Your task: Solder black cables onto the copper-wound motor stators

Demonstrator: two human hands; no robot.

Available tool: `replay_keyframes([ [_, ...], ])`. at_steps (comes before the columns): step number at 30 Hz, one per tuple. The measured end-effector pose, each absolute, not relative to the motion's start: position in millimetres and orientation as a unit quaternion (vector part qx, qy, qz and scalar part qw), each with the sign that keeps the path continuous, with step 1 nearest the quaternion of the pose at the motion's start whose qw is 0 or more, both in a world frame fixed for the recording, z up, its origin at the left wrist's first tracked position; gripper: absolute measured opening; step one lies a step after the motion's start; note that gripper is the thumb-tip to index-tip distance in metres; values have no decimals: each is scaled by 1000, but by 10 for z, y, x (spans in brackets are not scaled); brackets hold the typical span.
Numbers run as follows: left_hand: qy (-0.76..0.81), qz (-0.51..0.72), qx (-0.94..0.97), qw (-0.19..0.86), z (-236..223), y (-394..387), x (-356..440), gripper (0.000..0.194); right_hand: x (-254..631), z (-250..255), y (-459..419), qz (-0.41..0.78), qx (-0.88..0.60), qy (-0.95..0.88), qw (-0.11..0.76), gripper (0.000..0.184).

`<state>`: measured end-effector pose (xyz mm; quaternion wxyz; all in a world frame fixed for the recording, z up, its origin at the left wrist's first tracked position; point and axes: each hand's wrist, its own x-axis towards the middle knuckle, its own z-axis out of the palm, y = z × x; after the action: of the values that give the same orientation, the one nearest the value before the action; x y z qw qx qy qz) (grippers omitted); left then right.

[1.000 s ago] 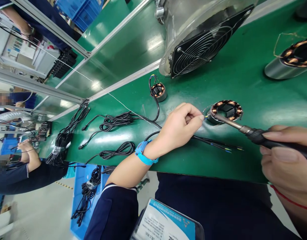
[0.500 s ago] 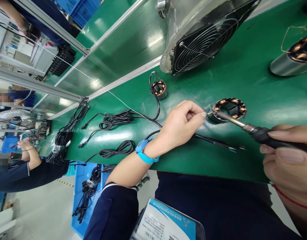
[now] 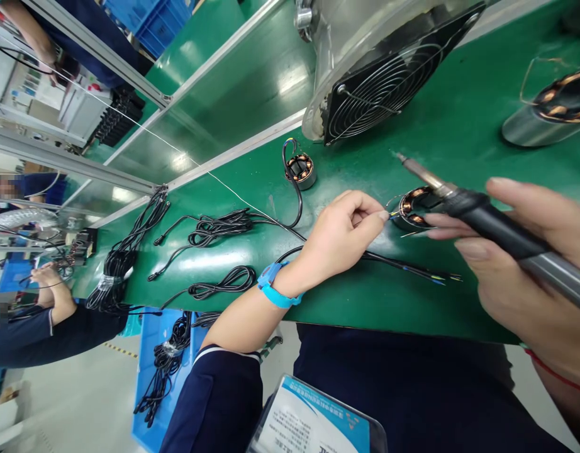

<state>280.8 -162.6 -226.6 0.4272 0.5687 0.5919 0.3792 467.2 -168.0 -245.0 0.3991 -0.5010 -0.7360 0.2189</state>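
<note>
My left hand (image 3: 340, 233), with a blue wristband, pinches the thin coloured wires (image 3: 392, 215) of a black cable at the left rim of a stator (image 3: 406, 217). This stator is a metal ring with copper windings, standing on the green table. My right hand (image 3: 521, 270) grips a soldering iron (image 3: 488, 220), its tip pointing up and left, above and apart from the stator. Fingers of that hand reach to the stator's right side; whether they touch it I cannot tell. Black cables (image 3: 403, 264) with bare coloured ends lie just below my left hand.
A fan with a wire guard (image 3: 379, 94) stands behind the stator. A smaller stator with a cable (image 3: 302, 173) sits left, a larger one (image 3: 545, 119) right. Bundled black cables (image 3: 219, 226) and a blue bin (image 3: 146, 377) are left. Co-workers' hands (image 3: 49, 277) show far left.
My right hand has lifted the soldering iron off the stator's rim, and its fingers have moved left toward the stator. My left hand has stayed in place, pinching the wires.
</note>
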Motion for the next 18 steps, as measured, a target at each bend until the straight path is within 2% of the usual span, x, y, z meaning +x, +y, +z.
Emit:
replay_keyframes([
  [4, 586, 381, 555, 451, -2277, -1620, 2807, 15, 4571, -2390, -1535, 143, -484, -780, 370, 36],
  [8, 570, 388, 582, 432, -2276, -1612, 2794, 13, 4507, -2443, -1455, 145, -424, -819, 359, 39],
  [14, 486, 438, 710, 262, -2281, -1615, 2771, 15, 4485, -2478, -1474, 186, -428, -790, 398, 47],
  [18, 453, 401, 776, 177, -2297, -1627, 2753, 19, 4489, -2499, -1453, 195, -438, -775, 412, 46],
])
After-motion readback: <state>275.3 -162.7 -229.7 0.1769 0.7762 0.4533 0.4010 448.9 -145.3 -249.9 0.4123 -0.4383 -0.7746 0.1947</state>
